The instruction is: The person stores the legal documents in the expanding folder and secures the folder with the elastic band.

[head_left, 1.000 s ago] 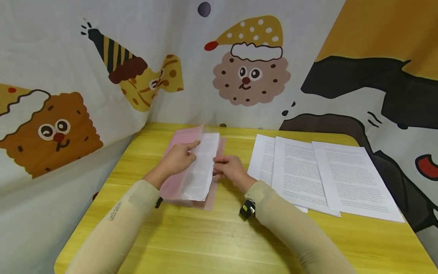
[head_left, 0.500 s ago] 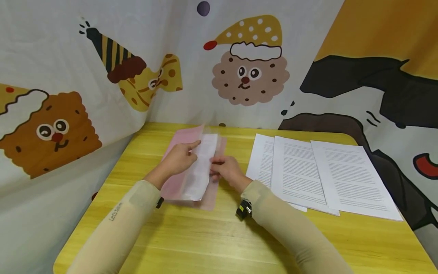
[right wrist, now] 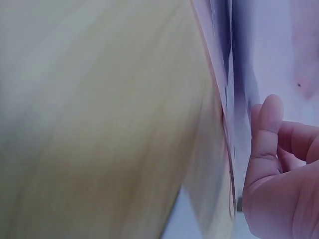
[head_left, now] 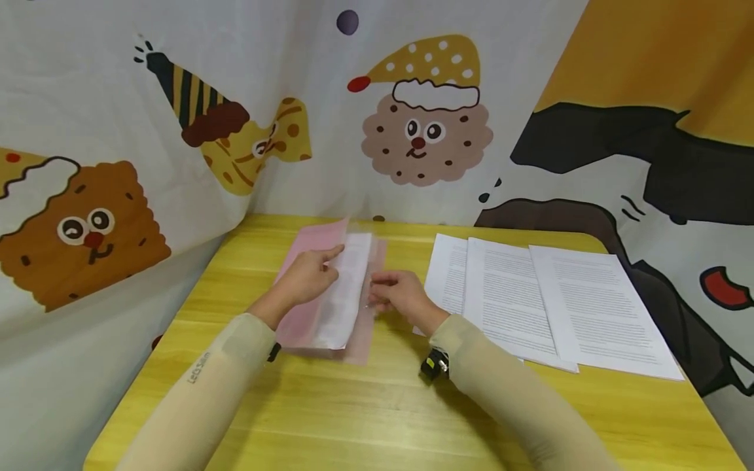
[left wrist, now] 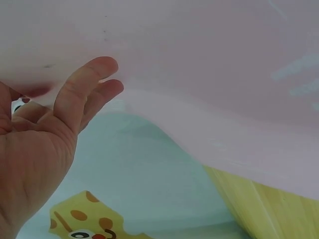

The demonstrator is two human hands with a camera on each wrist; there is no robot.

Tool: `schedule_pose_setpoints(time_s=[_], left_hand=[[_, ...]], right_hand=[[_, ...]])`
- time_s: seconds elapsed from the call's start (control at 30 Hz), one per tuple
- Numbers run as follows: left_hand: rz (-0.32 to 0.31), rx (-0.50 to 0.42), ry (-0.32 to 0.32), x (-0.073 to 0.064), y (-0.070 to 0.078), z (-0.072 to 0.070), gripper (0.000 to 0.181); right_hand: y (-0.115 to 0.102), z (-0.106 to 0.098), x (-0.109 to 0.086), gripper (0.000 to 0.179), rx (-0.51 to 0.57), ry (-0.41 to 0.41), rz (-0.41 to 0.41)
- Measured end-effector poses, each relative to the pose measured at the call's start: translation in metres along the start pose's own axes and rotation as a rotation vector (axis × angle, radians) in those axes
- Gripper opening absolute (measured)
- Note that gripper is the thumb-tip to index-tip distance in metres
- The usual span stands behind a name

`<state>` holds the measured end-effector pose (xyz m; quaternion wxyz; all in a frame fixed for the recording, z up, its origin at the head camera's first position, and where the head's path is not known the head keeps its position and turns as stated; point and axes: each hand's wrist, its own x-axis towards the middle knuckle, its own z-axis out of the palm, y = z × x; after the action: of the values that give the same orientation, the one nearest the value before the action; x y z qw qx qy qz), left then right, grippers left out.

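A pink folder (head_left: 322,235) with clear inner leaves lies on the left half of the table, its pink cover raised. White printed papers (head_left: 356,258) stand within its leaves, partly seen through clear plastic. My left hand (head_left: 309,275) holds the raised cover, the index finger stretched over it; in the left wrist view, that hand (left wrist: 55,124) curls at the pink sheet (left wrist: 199,74). Beside the folder's right edge is my right hand (head_left: 403,294), thumb and index finger a little apart. In the right wrist view, its fingertips are near the leaf edges, with no paper visible between them.
Several printed sheets lie fanned on the right: a left stack (head_left: 444,275), a middle stack (head_left: 509,294) and a right stack (head_left: 601,307). Behind the yellow wooden table (head_left: 353,418) hangs a cartoon-printed cloth (head_left: 330,190).
My right hand first moved left with the papers' edge, then drew back to the right, off the paper. The papers sit slightly further left in the folder. My left hand stays at the cover.
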<state>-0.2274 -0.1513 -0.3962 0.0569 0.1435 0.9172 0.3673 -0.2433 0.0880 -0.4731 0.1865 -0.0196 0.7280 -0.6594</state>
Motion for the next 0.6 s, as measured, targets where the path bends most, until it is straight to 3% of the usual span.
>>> schedule_pose_setpoints(time_s=[0.13, 0.3, 0.6], left_hand=[[-0.013, 0.002, -0.009, 0.002, -0.001, 0.002, 0.064], [-0.011, 0.0, -0.013, 0.002, -0.002, 0.003, 0.065], [-0.009, 0.021, -0.031, 0.003, -0.007, 0.005, 0.066]], right_hand=[[0.002, -0.034, -0.015, 0.041, -0.064, 0.012, -0.001], [0.005, -0.095, -0.038, 0.046, -0.14, 0.069, 0.017], [0.0, -0.222, -0.095, 0.059, -0.222, 0.29, 0.094]])
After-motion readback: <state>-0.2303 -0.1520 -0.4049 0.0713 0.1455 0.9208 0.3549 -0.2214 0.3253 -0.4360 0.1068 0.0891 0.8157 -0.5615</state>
